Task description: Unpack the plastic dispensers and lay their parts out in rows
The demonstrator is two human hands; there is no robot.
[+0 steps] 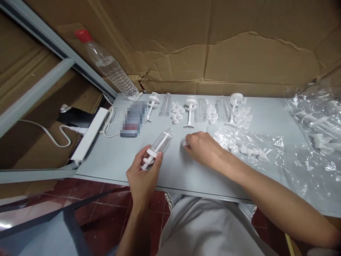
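Hands are working near the front edge of the table (106,158): the left hand (142,176) is grasping a clear syringe (160,144) by its plunger end, tilted above the table; the right hand (205,149) is pinching a small white cap (184,143) on it. Farther back, plungers (190,110), barrels (166,104) and caps (177,112) are lying beside a water bottle (112,67).
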